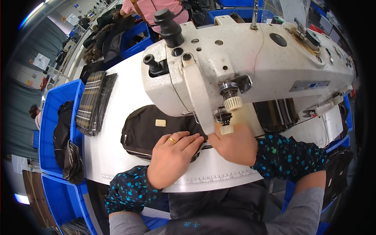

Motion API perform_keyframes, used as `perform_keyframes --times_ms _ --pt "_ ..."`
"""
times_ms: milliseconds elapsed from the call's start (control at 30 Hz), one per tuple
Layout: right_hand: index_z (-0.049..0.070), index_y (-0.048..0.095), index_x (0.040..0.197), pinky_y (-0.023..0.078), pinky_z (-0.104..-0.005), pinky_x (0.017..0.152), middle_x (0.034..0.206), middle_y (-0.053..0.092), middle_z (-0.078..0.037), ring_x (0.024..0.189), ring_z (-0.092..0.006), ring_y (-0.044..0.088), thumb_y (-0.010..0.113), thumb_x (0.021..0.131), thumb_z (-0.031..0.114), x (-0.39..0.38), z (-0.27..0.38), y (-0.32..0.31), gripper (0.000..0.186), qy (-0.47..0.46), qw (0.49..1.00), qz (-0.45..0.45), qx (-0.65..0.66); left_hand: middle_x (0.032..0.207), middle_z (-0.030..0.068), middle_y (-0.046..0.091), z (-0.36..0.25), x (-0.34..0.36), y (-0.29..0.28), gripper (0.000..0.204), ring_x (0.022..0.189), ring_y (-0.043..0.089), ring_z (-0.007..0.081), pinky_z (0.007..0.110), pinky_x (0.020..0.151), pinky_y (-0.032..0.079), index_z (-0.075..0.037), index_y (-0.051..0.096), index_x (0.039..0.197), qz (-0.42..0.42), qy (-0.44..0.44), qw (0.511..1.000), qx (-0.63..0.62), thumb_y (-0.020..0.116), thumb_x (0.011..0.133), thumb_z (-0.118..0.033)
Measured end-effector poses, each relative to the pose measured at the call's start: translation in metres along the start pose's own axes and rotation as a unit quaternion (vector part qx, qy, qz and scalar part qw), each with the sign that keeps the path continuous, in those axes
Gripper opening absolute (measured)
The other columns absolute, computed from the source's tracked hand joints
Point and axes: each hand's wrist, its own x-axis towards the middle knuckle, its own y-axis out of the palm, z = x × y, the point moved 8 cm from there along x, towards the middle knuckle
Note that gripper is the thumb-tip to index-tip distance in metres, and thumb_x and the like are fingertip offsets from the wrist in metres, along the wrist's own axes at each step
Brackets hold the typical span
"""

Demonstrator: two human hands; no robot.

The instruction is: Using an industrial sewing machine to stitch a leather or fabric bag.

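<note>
Around the lower dial (pixel 226 129): black bag (pixel 141 131) at nine o'clock; our left hand (pixel 170 158) rests open on it at eight; our right hand (pixel 236 145) curls at five, grip hidden. We should keep it flat.

head: left fisheye | faces down, forward | close above table (pixel 103 154)

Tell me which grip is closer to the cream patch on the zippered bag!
Left. The left grip rests on the zippered bag, just below the cream patch; the right grip is farther off, at the bag's right end.
</note>
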Motion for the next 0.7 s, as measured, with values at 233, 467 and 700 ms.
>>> perform_keyframes --times_ms 233,467,700 --pt "0.002 0.072 0.094 0.040 -0.0261 0.048 0.100 0.073 -0.014 0.054 -0.0105 0.053 0.065 0.077 0.019 -0.014 0.047 -0.015 0.025 -0.113 0.991 -0.056 -0.055 0.113 0.0002 0.073 0.004 0.000 0.000 0.033 0.106 0.067 0.0195 0.034 0.085 0.050 -0.011 0.073 0.112 0.006 -0.026 0.999 -0.027 0.067 0.079 -0.012" --pt "-0.003 0.074 0.095 0.037 -0.0252 0.044 0.097 0.073 -0.024 0.049 -0.0112 0.053 0.062 0.076 0.018 -0.021 0.060 -0.008 0.031 -0.121 0.991 -0.025 -0.052 0.117 0.0034 0.070 -0.008 -0.003 0.002 0.034 0.104 0.067 0.0192 0.037 0.089 0.052 -0.011 0.073 0.111 0.010 0.031 0.999 0.013 0.065 0.078 -0.015" --pt "-0.004 0.074 0.093 0.038 -0.0258 0.044 0.095 0.073 -0.025 0.049 -0.0117 0.054 0.062 0.075 0.017 -0.022 0.059 -0.007 0.030 -0.111 0.992 -0.020 -0.054 0.118 0.0039 0.070 -0.018 -0.003 0.001 0.037 0.093 0.067 0.0190 0.035 0.089 0.052 -0.010 0.073 0.112 0.008 0.038 0.999 0.035 0.065 0.075 -0.013"
